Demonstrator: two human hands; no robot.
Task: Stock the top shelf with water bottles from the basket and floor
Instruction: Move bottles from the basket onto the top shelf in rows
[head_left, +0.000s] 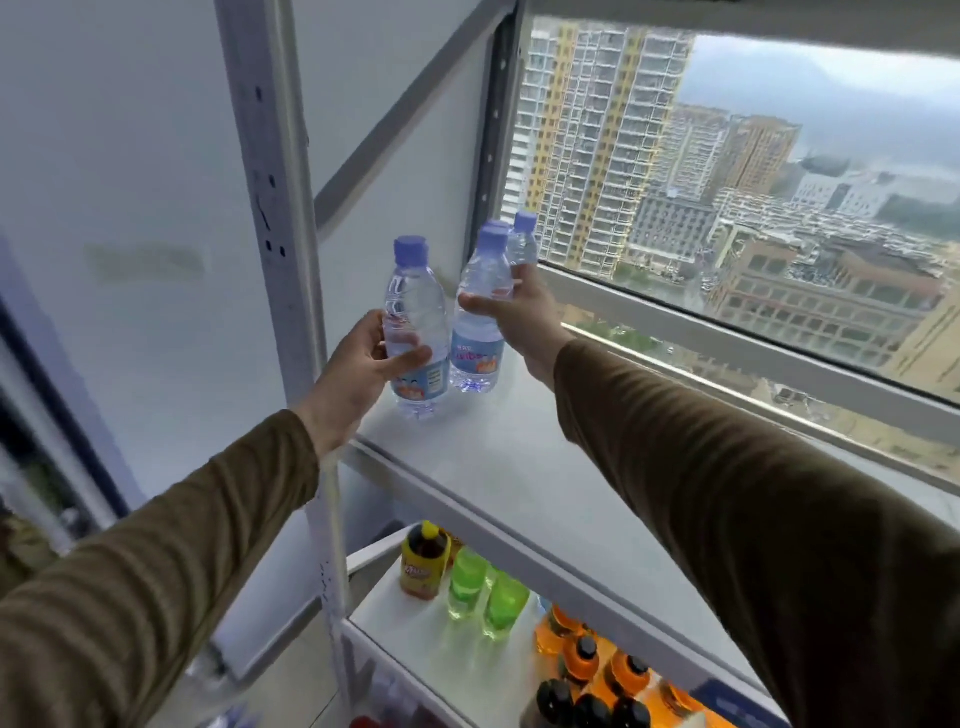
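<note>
The white top shelf (519, 467) runs from the left upright toward the window. My left hand (363, 371) grips a clear water bottle (415, 312) with a purple cap, its base touching the shelf near the front left corner. My right hand (511, 312) holds a second water bottle (480, 332) just to the right of it and slightly further back, standing on the shelf. Behind that one, two more purple-capped bottles (523, 241) stand against the back corner, partly hidden.
A white metal upright (270, 208) frames the shelf's left side, with a wall behind. A window (727, 182) lies to the right. On the shelf below stand green bottles (485, 592), a yellow-capped bottle (423, 561) and orange drinks (587, 654).
</note>
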